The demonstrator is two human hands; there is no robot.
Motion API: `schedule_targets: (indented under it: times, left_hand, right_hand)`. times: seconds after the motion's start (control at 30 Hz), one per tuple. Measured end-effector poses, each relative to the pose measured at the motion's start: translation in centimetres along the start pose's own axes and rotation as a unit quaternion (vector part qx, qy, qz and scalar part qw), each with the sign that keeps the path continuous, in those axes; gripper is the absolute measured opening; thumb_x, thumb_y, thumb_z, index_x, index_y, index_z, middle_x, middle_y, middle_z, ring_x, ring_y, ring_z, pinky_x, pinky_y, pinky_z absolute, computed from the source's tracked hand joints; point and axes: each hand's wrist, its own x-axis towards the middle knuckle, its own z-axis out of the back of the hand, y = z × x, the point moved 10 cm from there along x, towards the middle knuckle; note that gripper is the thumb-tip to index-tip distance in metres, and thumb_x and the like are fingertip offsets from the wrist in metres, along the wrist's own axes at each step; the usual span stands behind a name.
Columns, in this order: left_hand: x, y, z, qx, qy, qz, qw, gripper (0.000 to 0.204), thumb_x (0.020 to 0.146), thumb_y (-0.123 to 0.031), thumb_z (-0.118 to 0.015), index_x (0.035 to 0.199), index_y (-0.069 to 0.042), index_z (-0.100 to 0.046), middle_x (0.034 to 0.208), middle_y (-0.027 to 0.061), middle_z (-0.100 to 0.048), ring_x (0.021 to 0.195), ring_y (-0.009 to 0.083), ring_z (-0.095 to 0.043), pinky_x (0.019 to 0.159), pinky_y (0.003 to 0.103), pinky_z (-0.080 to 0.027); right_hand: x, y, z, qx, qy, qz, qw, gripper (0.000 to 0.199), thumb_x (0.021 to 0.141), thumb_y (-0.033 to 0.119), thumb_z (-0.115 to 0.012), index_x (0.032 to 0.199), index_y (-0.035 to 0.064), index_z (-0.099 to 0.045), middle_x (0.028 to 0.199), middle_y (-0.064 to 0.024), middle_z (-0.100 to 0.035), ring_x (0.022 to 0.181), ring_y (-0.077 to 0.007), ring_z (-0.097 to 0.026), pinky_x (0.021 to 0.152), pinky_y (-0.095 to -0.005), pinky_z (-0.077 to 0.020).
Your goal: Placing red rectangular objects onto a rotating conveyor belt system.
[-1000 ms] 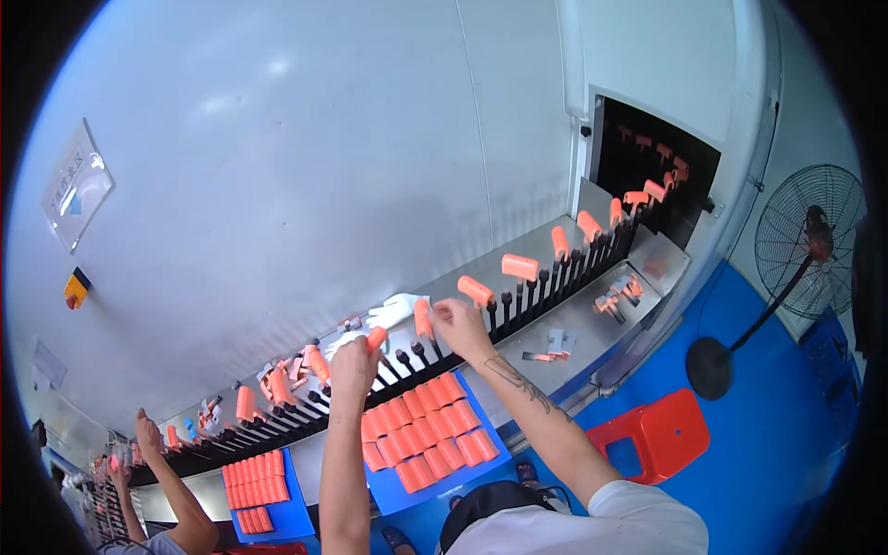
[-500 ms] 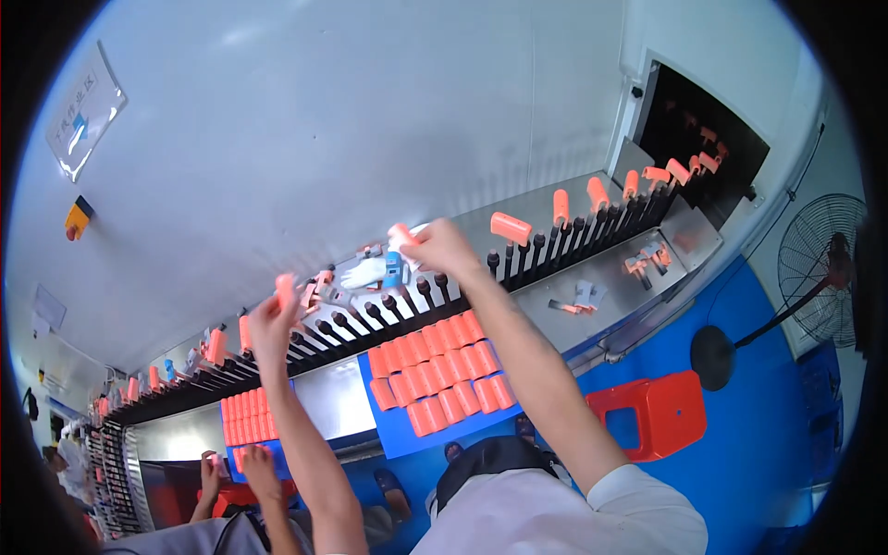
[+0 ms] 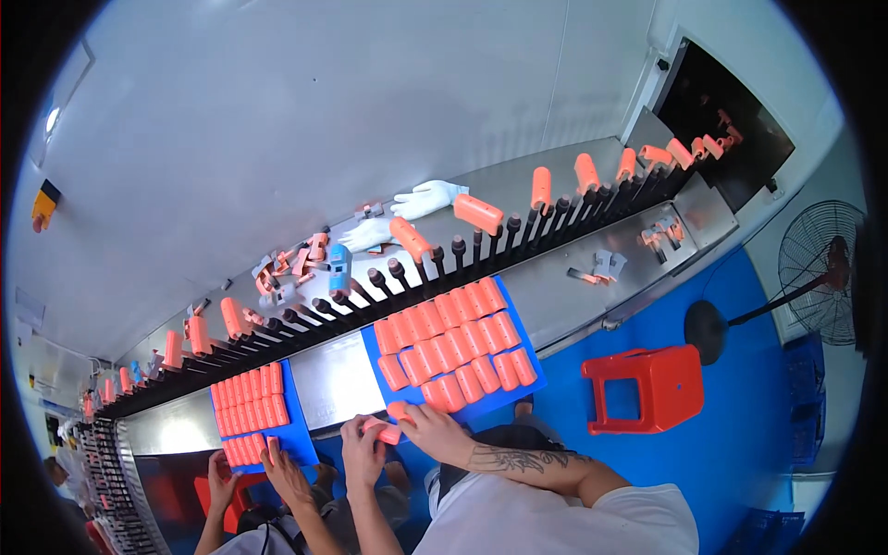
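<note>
At the near edge of a blue board (image 3: 379,350), my left hand (image 3: 363,451) is closed around a coral-orange curved shell piece (image 3: 387,433). Right beside it, my right hand (image 3: 433,433) grips a second shell piece (image 3: 400,410), partly covered by the fingers. The two pieces are close together; whether they touch I cannot tell. Several rows of like shells (image 3: 435,356) lie on the board just beyond my hands. Farther back, another shell (image 3: 410,240) sits tilted on a black post of the long rack (image 3: 377,277).
White gloves (image 3: 430,198), a blue device (image 3: 340,268) and loose coral scraps (image 3: 277,270) lie behind the rack. To the left, a co-worker's hands (image 3: 289,476) work at another blue board (image 3: 298,430). A red stool (image 3: 680,388) and a floor fan (image 3: 819,268) stand at right.
Both my hands have come back from the row of posts to the board's near edge, each with a coral shell piece. The view has shifted, and the co-worker's hands have moved.
</note>
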Motion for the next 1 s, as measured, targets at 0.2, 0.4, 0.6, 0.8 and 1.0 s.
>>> schedule_targets:
  times: [0.2, 0.4, 0.6, 0.8, 1.0]
  left_hand:
    - [2.2, -4.0, -3.6, -0.023, 0.021, -0.034, 0.999, 0.041, 0.067, 0.007, -0.070, 0.104, -0.012, -0.069, 0.126, 0.0156, -0.053, 0.116, 0.0375, -0.051, 0.091, 0.042, -0.051]
    - [3.7, -8.1, -6.9, -0.073, -0.059, 0.032, 0.995, 0.044, 0.074, 0.011, -0.059, 0.115, -0.004, -0.061, 0.128, 0.0200, -0.050, 0.115, 0.0386, -0.053, 0.093, 0.041, -0.049]
    - [-1.9, -8.7, -7.7, -0.140, -0.155, 0.143, 0.967, 0.029, 0.087, 0.003, -0.053, 0.115, 0.002, -0.057, 0.108, 0.0214, -0.058, 0.100, 0.0348, -0.059, 0.084, 0.040, -0.049]
    - [-5.1, -10.5, -13.1, -0.349, -0.060, 0.294, 0.888, 0.036, 0.097, -0.011, -0.055, 0.131, 0.001, -0.053, 0.079, 0.0057, -0.058, 0.068, 0.0105, -0.052, 0.062, 0.026, -0.043]
    - [-3.0, -14.0, -17.0, -0.472, -0.114, 0.292, 0.824, 0.049, 0.097, -0.004, -0.053, 0.145, -0.003, -0.043, 0.074, -0.0038, -0.047, 0.065, 0.0039, -0.041, 0.059, 0.020, -0.036]
  right_hand:
    - [-2.1, -2.6, 0.5, -0.045, 0.035, -0.031, 0.998, 0.031, 0.078, 0.009, -0.062, 0.108, 0.0023, -0.060, 0.114, -0.0132, -0.055, 0.094, -0.0238, -0.056, 0.078, -0.0295, -0.0536]
    - [-5.0, -7.1, 2.6, -0.046, 0.070, -0.078, 0.993, 0.032, 0.079, 0.010, -0.063, 0.109, 0.0015, -0.060, 0.114, -0.0133, -0.055, 0.096, -0.0255, -0.057, 0.082, -0.0305, -0.0525]
    - [-11.6, -13.6, 12.6, 0.145, -0.126, -0.189, 0.963, 0.018, 0.086, 0.011, -0.062, 0.102, 0.0028, -0.065, 0.108, -0.0167, -0.060, 0.102, -0.0337, -0.058, 0.086, -0.0419, -0.0497]
    - [-26.6, -30.6, 18.0, 0.078, -0.317, -0.434, 0.840, 0.024, 0.097, 0.018, -0.057, 0.108, -0.0009, -0.064, 0.109, -0.0162, -0.065, 0.102, -0.0302, -0.061, 0.087, -0.0374, -0.0493]
    - [-30.1, -39.1, 14.3, 0.400, -0.235, -0.490, 0.738, 0.032, 0.102, 0.026, -0.054, 0.114, -0.0029, -0.063, 0.108, -0.0097, -0.067, 0.101, -0.0170, -0.062, 0.090, -0.0306, -0.0476]
